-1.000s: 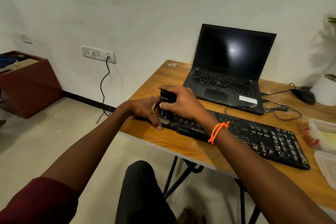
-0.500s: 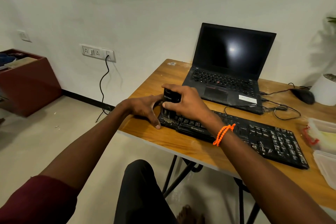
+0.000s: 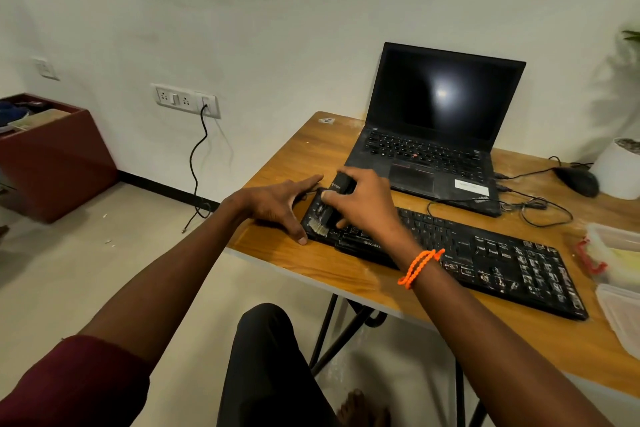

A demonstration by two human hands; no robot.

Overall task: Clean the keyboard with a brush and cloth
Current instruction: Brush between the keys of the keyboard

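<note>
My right hand (image 3: 363,204) grips the brush (image 3: 329,204), bristles down on the keyboard (image 3: 485,253) to sweep its left-end keys. Left hand (image 3: 277,204) lies flat w/ fingers spread, holding nothing, bracing that end so it won't slide.

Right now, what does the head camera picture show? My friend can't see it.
A person's right hand holds a black brush with its bristles on the left end of a black keyboard, while the left hand steadies that end. The keyboard lies on a wooden table before an open laptop.

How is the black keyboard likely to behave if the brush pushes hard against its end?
The keyboard looks thin, light and rigid, so it would probably slide on the smooth table. The left hand bracing its end should limit that.
</note>
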